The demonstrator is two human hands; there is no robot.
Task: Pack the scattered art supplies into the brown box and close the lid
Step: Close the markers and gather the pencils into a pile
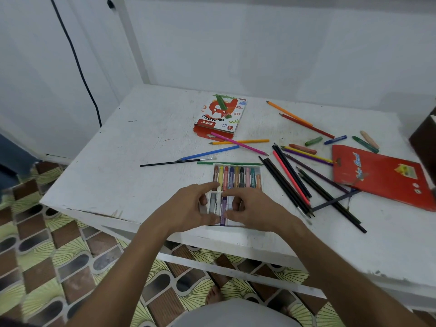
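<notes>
**Both hands at the pastel tray on a white table**

A clear plastic tray [236, 175] of oil pastels lies near the front edge of the white painted table [132, 147], its long axis running away from the person. The sticks in its far row lie parallel to that axis, side by side, in paper wrappers: brown, yellow, red, blue, orange, black, pink, teal and peach. In the near row a grey stick [213, 203] and a purple stick [223, 212] lie the same way.

The left hand [188, 210] and the right hand [252, 208] meet over the near row. The fingers of each are curled, index and thumb closing on a white stick [219, 197] that stands lengthwise between them; the exact grip is partly hidden.

Beyond the tray sits the pastel carton [219, 115], white and red card, printed upside down to the viewer with "OIL PASTELS" and "DIY"; a green crayon [221, 105] rests on it. Loose coloured pencils [292, 182] fan out to the right, mostly black-barrelled, pointing various ways. A thin paintbrush [177, 162] lies crosswise to the left. A flat red pencil packet [382, 177] lies at right, its script too blurred to read. The brown box [423, 138] shows only at the right edge. The table paint is scuffed and chipped.
</notes>
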